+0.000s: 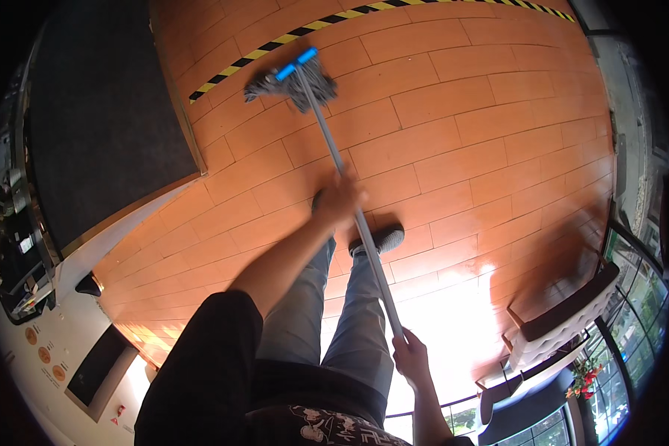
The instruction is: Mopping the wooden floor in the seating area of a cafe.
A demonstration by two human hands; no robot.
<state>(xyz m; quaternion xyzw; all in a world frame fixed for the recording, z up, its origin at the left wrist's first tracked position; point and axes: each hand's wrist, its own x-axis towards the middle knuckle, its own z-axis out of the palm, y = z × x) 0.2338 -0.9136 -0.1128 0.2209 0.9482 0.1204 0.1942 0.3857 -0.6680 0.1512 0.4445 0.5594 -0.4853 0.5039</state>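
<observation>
Head view | mop head (302,88) just beside striped tape (258,53) | floor (468,130) extends right

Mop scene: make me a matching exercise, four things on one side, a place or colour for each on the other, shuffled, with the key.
1. left grip
2. right grip
3. mop strands
4. floor tape

A. grey
B. around the near end of the pole
C. black and yellow
D. partway along the pole

Pairs: 1-D, 2-B, 3-A, 4-C

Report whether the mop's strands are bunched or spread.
Spread: the grey strands fan out to the left and right of the blue bar.
</observation>
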